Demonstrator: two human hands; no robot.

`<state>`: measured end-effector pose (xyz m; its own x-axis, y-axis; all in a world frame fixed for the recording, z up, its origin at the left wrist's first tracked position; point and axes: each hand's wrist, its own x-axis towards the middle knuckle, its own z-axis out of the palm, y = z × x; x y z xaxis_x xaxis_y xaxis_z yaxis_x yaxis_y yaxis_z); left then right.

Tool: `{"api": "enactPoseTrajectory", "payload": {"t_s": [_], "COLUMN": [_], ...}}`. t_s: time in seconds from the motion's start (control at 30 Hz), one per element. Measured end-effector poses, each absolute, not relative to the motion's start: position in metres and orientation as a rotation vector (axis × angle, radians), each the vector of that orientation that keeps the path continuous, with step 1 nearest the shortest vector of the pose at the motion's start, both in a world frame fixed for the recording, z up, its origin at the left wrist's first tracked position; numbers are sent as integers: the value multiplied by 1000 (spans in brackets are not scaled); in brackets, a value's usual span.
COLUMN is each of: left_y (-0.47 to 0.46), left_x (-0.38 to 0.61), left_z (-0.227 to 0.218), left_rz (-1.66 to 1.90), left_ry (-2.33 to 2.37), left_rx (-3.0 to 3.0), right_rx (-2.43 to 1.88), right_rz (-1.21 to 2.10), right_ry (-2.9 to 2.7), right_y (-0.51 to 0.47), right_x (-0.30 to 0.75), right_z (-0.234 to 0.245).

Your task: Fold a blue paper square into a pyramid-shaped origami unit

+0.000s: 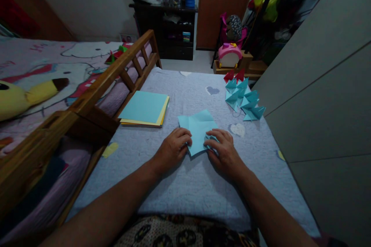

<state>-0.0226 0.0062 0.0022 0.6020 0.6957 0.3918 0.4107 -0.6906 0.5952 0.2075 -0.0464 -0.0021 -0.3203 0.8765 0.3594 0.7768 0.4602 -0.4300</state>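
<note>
A creased light blue sheet of origami paper (199, 129) lies in front of me on the cloth-covered surface, some of its edges bent up. My left hand (176, 144) grips its left lower edge, fingers curled with the thumb beneath. On the opposite side, my right hand (222, 146) pinches the right lower edge, where a small part of the paper is folded under my fingers. To the left sits a stack of square coloured paper (145, 107), blue on top with yellow below. Several folded blue paper pieces (243, 100) stand at the right, with red folded pieces (234, 76) behind them.
A wooden bed rail (116, 73) runs along the left, with a yellow plush toy (29, 98) on the bed beyond. A pale cabinet (324, 96) borders the right side. A dark shelf unit (165, 31) and a pink toy case (230, 56) stand at the back.
</note>
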Motion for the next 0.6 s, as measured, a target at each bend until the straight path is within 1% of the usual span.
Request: {"api": "enactPoseTrajectory", "payload": {"t_s": [0.2,0.3,0.47,0.6], "left_y": [8,9,11,6], "left_x": [-24,-23,-27,-32], "left_z": [1,0,-1,12], "left_rz": [878,929,918,792], "left_ry": [824,887,1093,900], "left_rx": [2326,2365,2481,2512], "right_rx": [-1191,-1107,-1214,-1288], "right_rz": [159,105,-31,-135], "right_ry": [-2146,-2232,-2357,-2393], "right_y": [-48,-51,-53,-52], "right_x": [204,199,190,187], "right_z": [4,8,8,5]}}
